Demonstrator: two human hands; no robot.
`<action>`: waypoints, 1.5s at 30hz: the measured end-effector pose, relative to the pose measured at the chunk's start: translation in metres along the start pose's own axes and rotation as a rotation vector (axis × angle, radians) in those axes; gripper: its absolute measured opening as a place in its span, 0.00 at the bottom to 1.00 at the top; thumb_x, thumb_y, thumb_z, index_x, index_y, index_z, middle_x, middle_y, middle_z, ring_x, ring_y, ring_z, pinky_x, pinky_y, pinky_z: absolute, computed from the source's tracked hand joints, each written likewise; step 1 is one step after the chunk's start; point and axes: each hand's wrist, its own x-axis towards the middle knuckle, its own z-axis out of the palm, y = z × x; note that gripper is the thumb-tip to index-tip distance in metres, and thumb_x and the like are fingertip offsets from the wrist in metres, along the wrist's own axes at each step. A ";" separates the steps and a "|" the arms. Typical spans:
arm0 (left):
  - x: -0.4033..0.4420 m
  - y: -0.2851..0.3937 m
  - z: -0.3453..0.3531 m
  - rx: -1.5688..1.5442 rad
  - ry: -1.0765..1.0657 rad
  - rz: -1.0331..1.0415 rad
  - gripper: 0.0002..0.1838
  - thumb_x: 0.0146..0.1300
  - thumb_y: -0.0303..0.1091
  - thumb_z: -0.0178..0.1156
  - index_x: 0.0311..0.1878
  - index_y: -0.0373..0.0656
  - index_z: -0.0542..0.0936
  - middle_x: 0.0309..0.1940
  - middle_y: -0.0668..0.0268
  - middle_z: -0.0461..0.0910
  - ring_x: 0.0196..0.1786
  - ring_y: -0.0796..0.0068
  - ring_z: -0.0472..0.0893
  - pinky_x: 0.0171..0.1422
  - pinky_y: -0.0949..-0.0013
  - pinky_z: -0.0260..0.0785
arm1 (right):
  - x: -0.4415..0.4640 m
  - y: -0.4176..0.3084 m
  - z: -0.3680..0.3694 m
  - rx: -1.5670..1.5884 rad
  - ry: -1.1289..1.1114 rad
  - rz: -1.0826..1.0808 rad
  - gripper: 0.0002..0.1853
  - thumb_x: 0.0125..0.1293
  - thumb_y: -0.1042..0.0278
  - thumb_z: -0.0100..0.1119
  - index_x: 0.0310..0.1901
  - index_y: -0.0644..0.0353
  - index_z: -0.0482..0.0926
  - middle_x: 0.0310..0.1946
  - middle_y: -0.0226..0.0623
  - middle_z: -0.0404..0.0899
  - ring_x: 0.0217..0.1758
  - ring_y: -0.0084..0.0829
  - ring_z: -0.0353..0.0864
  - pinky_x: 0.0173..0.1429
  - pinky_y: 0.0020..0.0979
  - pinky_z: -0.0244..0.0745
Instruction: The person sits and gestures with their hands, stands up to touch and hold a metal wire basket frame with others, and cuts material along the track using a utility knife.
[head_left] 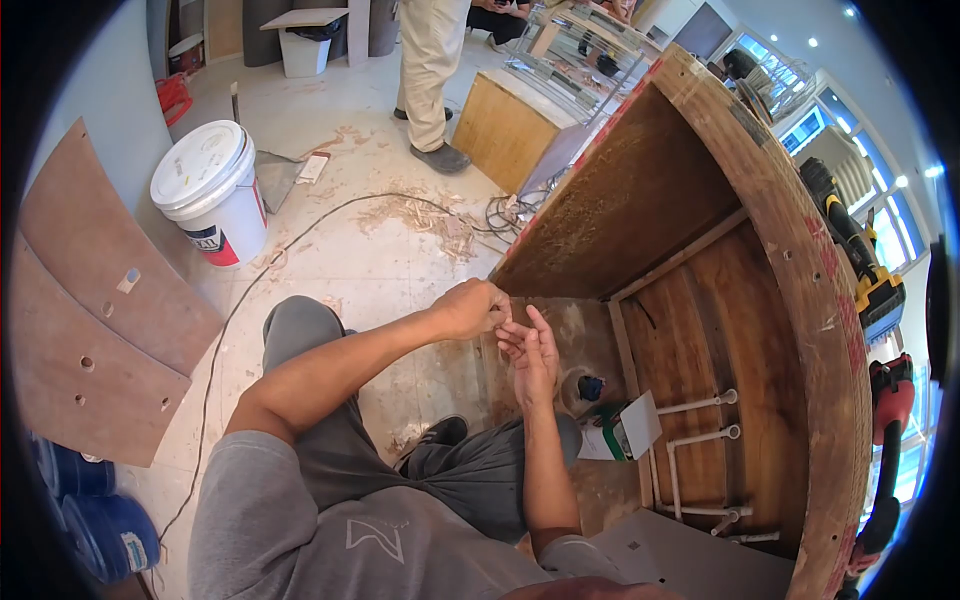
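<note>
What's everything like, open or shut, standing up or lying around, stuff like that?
White bucket: upright, lid on
Small box: flap open
Wooden cabinet: open-sided
Black cable: lying loose
Wood shavings: scattered
Bin: upright, board across top
Left hand: fingers curled
Right hand: fingers partly spread

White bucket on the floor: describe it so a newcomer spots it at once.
Start at the curved brown panels with holes on the left of the view. Just beyond them, by the wall, stands the bucket, white with a red and dark label low on its side. Its round white lid is on; the white bin farther back has a black liner.
</note>
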 end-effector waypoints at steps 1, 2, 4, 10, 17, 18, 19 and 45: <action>0.000 0.000 0.000 -0.003 -0.007 0.000 0.08 0.61 0.34 0.61 0.37 0.40 0.84 0.33 0.53 0.84 0.38 0.53 0.83 0.45 0.60 0.75 | 0.000 0.002 -0.001 -0.018 -0.001 -0.005 0.27 0.76 0.60 0.48 0.70 0.64 0.59 0.51 0.45 0.80 0.50 0.32 0.82 0.54 0.30 0.77; -0.001 0.001 0.001 0.010 0.001 -0.012 0.08 0.61 0.34 0.60 0.37 0.39 0.83 0.33 0.53 0.84 0.39 0.53 0.83 0.45 0.59 0.74 | 0.000 0.005 -0.001 -0.036 -0.001 -0.010 0.27 0.76 0.60 0.49 0.70 0.64 0.59 0.51 0.44 0.80 0.50 0.32 0.82 0.53 0.29 0.77; -0.003 0.005 0.003 0.036 0.017 -0.036 0.08 0.63 0.34 0.59 0.38 0.39 0.82 0.32 0.53 0.83 0.39 0.51 0.83 0.45 0.58 0.74 | 0.000 0.006 -0.001 -0.055 -0.002 -0.016 0.27 0.76 0.61 0.49 0.70 0.64 0.59 0.50 0.44 0.80 0.50 0.32 0.82 0.53 0.29 0.77; -0.005 0.009 0.002 0.066 0.022 -0.031 0.09 0.65 0.35 0.57 0.39 0.40 0.80 0.33 0.52 0.83 0.39 0.49 0.82 0.44 0.55 0.73 | 0.000 0.004 0.001 -0.070 -0.012 -0.027 0.27 0.75 0.61 0.50 0.70 0.64 0.58 0.52 0.44 0.79 0.50 0.31 0.82 0.52 0.29 0.77; -0.006 0.016 -0.001 0.101 0.027 -0.039 0.10 0.65 0.36 0.57 0.39 0.39 0.79 0.32 0.51 0.82 0.39 0.48 0.82 0.42 0.54 0.72 | -0.001 0.004 0.000 -0.078 -0.012 -0.024 0.27 0.75 0.62 0.50 0.70 0.64 0.58 0.53 0.44 0.78 0.50 0.31 0.81 0.52 0.29 0.76; -0.006 0.015 0.000 0.114 0.032 -0.032 0.10 0.65 0.37 0.57 0.39 0.39 0.79 0.33 0.51 0.82 0.39 0.48 0.82 0.42 0.54 0.72 | -0.001 0.004 0.000 -0.085 -0.009 -0.022 0.27 0.75 0.62 0.50 0.70 0.64 0.58 0.53 0.44 0.78 0.50 0.30 0.81 0.52 0.29 0.76; -0.005 0.014 0.001 0.127 0.037 -0.024 0.10 0.66 0.37 0.57 0.39 0.39 0.79 0.33 0.51 0.82 0.39 0.48 0.82 0.42 0.54 0.72 | -0.001 0.004 0.000 -0.090 -0.009 -0.021 0.27 0.75 0.62 0.50 0.70 0.64 0.58 0.53 0.44 0.78 0.50 0.30 0.81 0.52 0.29 0.76; -0.006 0.010 0.002 0.079 0.156 0.122 0.06 0.59 0.31 0.62 0.34 0.39 0.81 0.31 0.56 0.82 0.35 0.51 0.81 0.39 0.57 0.73 | 0.001 0.006 0.000 -0.107 0.002 0.001 0.27 0.76 0.61 0.50 0.70 0.64 0.59 0.54 0.45 0.77 0.50 0.30 0.81 0.51 0.29 0.77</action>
